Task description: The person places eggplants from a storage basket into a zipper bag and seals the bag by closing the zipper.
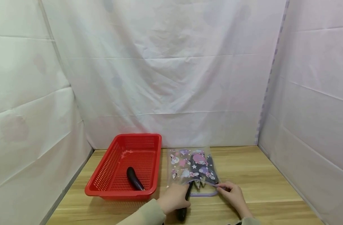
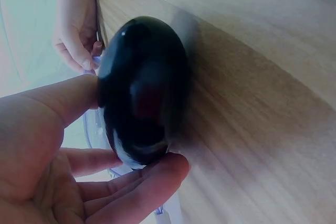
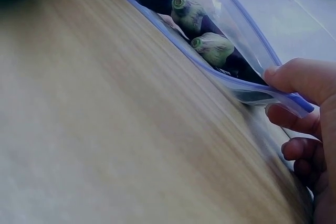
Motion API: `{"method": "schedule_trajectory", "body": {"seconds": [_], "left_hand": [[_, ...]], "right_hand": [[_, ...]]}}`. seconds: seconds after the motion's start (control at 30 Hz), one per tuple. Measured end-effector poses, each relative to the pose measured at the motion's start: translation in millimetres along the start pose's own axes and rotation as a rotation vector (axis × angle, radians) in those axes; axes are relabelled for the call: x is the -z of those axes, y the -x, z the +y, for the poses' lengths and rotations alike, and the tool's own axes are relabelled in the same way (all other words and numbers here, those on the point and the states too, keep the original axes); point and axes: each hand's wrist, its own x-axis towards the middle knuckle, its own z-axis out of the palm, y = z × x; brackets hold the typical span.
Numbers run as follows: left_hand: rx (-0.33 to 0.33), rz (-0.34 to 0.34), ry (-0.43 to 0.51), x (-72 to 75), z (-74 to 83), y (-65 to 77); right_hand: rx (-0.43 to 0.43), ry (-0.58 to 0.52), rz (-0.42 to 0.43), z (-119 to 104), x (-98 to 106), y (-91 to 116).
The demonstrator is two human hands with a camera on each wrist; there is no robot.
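My left hand (image 1: 175, 197) grips a dark eggplant (image 2: 144, 93) between thumb and fingers, its far end at the mouth of a clear zip bag (image 1: 178, 168). My right hand (image 1: 232, 196) pinches the right corner of the bag's purple zip edge (image 3: 302, 103), and the mouth gapes. Inside the bag lie eggplants whose pale green stem ends (image 3: 214, 50) face the opening. Pink and white cartoon prints cover the bag, which lies flat on the table. Another eggplant (image 1: 134, 178) rests in the red basket (image 1: 123, 197).
The red plastic basket stands left of the bag on the wooden table (image 1: 261, 181). White cloth (image 1: 171, 78) hangs behind the table and along both sides.
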Motion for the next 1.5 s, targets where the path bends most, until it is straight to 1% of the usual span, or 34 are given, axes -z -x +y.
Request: {"method": "schedule_trajectory", "body": {"seconds": [0.17,0.33,0.4,0.5,0.6,0.77,0.87,0.93,1.13,1.2,1.33,1.43,1.5], "left_hand": [[-0.004,0.012,-0.069,1.6,4.9,-5.5],[-0.024,0.062,-0.142,1.9,7.4,-9.3],[-0.029,0.071,-0.161,0.5,8.0,-11.6],[-0.022,0.068,-0.161,-3.2,8.3,-16.6],[0.000,0.049,-0.166,-7.8,7.9,-19.3],[0.028,0.012,-0.162,-11.2,8.6,-19.8],[0.033,-0.009,-0.124,-8.1,9.8,-15.8],[0.025,-0.019,-0.099,-4.5,10.3,-10.6],[-0.028,-0.059,-0.035,3.3,10.7,11.1],[-0.049,-0.078,-0.037,5.3,12.0,16.7],[-0.090,-0.104,-0.096,8.8,16.8,23.7],[-0.129,-0.086,-0.168,8.8,20.8,27.2],[-0.151,-0.072,-0.195,7.1,22.3,29.0]], "right_hand": [[0.011,-0.003,0.008,0.1,-0.4,-1.2],[0.030,-0.024,-0.006,2.3,-2.1,-1.4],[0.031,-0.023,-0.004,3.1,-2.1,-0.7],[0.027,-0.022,-0.002,2.5,-0.8,0.2],[0.027,-0.027,-0.005,1.4,-0.8,2.1],[0.014,-0.031,-0.007,0.2,0.0,2.3],[0.006,-0.025,-0.005,0.3,0.4,1.5],[0.008,-0.019,-0.006,0.8,0.5,1.0],[0.007,-0.017,-0.015,-0.1,2.3,0.6],[-0.001,-0.019,-0.014,-0.8,3.6,0.2],[-0.022,-0.014,-0.014,-0.1,4.8,-1.3],[-0.020,-0.011,-0.017,1.3,3.3,-1.9],[-0.007,-0.018,-0.019,2.1,1.5,-1.5]]}}
